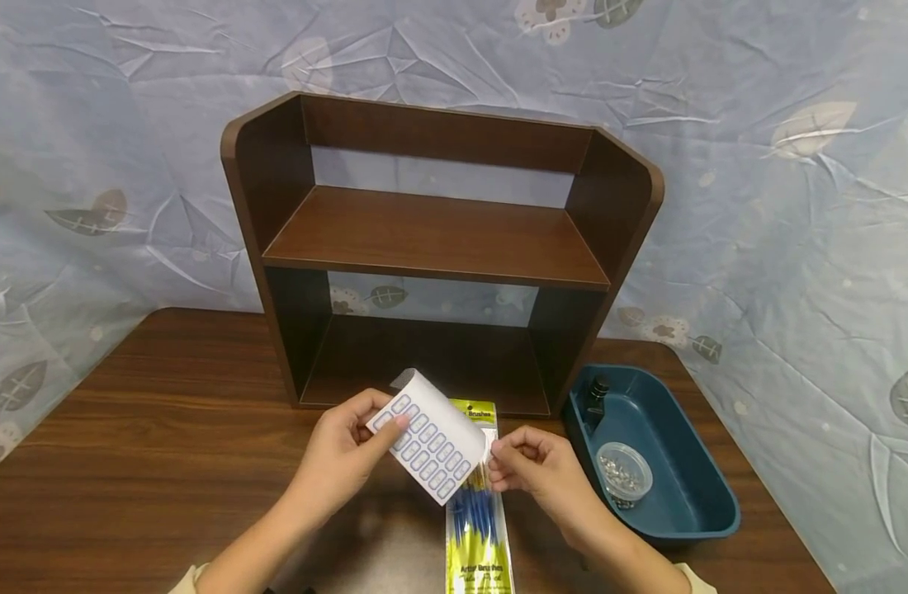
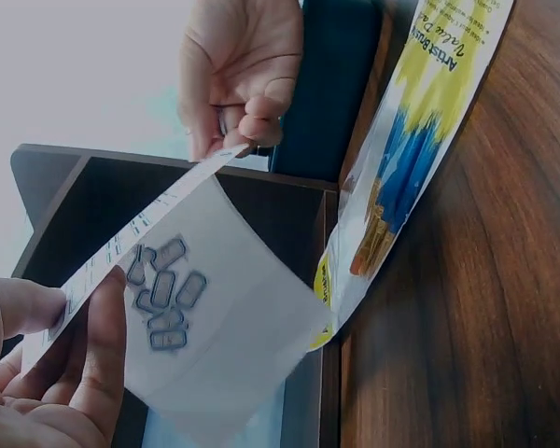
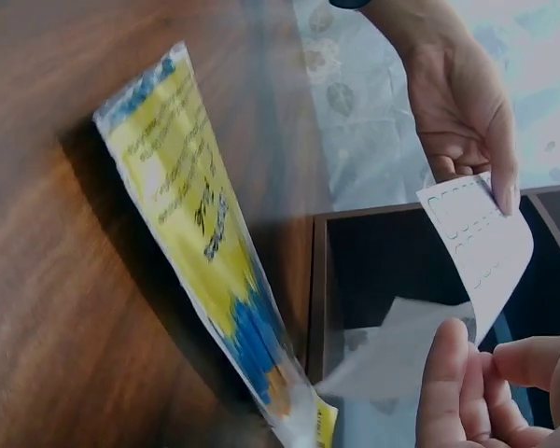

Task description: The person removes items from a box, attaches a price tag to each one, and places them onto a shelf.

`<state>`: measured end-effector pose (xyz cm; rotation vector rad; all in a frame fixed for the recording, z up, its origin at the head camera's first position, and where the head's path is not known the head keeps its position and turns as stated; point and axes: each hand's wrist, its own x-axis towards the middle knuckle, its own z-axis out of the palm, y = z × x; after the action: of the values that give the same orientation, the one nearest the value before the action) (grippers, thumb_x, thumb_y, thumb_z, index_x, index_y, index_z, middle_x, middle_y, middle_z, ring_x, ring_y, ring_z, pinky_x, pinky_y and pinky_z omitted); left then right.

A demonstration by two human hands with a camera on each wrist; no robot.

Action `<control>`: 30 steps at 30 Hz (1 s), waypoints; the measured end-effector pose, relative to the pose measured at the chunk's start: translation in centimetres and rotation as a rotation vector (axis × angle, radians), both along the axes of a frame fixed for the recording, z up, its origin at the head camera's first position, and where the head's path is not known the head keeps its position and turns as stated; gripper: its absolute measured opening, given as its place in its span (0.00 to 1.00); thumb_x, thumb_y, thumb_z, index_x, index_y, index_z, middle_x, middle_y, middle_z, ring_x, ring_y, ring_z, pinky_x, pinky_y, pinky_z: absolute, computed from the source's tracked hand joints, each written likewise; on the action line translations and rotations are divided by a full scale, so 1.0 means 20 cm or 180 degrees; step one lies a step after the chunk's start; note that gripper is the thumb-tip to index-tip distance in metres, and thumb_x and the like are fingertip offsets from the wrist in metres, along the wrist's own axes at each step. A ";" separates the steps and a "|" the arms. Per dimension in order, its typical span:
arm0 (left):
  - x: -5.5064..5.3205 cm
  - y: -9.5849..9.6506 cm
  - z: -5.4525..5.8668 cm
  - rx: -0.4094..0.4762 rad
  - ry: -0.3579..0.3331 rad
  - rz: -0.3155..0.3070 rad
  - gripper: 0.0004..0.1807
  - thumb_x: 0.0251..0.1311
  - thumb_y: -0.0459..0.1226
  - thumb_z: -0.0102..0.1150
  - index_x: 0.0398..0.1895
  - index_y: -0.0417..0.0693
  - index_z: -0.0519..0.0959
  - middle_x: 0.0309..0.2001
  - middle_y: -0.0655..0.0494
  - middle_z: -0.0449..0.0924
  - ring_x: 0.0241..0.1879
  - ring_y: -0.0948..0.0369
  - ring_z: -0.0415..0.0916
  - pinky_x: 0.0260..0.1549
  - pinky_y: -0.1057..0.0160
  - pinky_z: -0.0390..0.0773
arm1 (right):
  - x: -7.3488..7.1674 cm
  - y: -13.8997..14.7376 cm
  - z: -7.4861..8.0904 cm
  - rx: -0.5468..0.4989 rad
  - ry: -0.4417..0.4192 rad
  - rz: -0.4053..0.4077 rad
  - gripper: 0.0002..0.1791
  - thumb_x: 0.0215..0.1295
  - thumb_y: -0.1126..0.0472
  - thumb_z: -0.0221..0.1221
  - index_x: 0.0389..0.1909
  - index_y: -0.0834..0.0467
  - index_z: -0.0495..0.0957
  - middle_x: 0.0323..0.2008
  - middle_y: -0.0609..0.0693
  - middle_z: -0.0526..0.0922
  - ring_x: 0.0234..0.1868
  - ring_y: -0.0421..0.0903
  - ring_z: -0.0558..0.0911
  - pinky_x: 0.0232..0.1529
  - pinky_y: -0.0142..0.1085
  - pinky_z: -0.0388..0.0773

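A white sheet of blue-bordered sticker labels point(image 1: 427, 450) is held by my left hand point(image 1: 350, 437), thumb on its printed face and fingers behind. Part of the sheet, or a second one, curls behind; in the left wrist view that white paper point(image 2: 233, 308) shows a cluster of label shapes. My right hand point(image 1: 532, 470) has its fingers curled and pinches the sheet's right corner between thumb and fingertip. Below both hands, a clear-and-yellow packet of artist brushes point(image 1: 478, 528) with blue handles lies on the table, its top end near the shelf.
A brown two-tier shelf point(image 1: 439, 239) stands at the back of the wooden table point(image 1: 164, 462). Right of it sits a blue tray point(image 1: 692, 470) holding a small dark bottle point(image 1: 595, 396) and a clear round tub point(image 1: 623, 472) of small metallic pieces. Patterned cloth hangs behind.
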<state>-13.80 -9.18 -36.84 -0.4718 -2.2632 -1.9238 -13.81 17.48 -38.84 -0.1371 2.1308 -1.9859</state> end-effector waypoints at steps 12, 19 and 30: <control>0.01 0.04 0.00 -0.0181 0.0303 0.0134 0.05 0.67 0.32 0.67 0.41 0.38 0.82 0.33 0.46 0.89 0.24 0.71 0.77 0.18 0.68 0.76 | 0.00 -0.02 0.16 0.0828 0.1446 0.0034 0.08 0.74 0.57 0.64 0.49 0.53 0.83 0.47 0.56 0.87 0.44 0.45 0.85 0.50 0.33 0.87; 0.01 0.05 0.00 -0.0314 0.0493 0.0153 0.03 0.68 0.32 0.66 0.41 0.42 0.82 0.31 0.50 0.88 0.23 0.71 0.74 0.18 0.68 0.76 | -0.03 -0.09 0.23 0.1092 0.1911 0.0232 0.10 0.72 0.61 0.66 0.51 0.54 0.84 0.50 0.48 0.88 0.47 0.41 0.86 0.52 0.31 0.87; 0.03 0.09 0.01 -0.0638 0.0970 -0.0005 0.05 0.70 0.30 0.64 0.43 0.47 0.82 0.35 0.53 0.90 0.29 0.71 0.80 0.24 0.67 0.83 | -0.06 -0.14 0.26 0.1116 0.2310 0.0442 0.12 0.69 0.64 0.68 0.52 0.54 0.84 0.48 0.47 0.87 0.49 0.41 0.86 0.45 0.33 0.89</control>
<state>-13.17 -7.48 -36.67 -0.7355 -2.2575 -1.5089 -14.96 14.69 -33.73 -1.0455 2.7464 -1.5884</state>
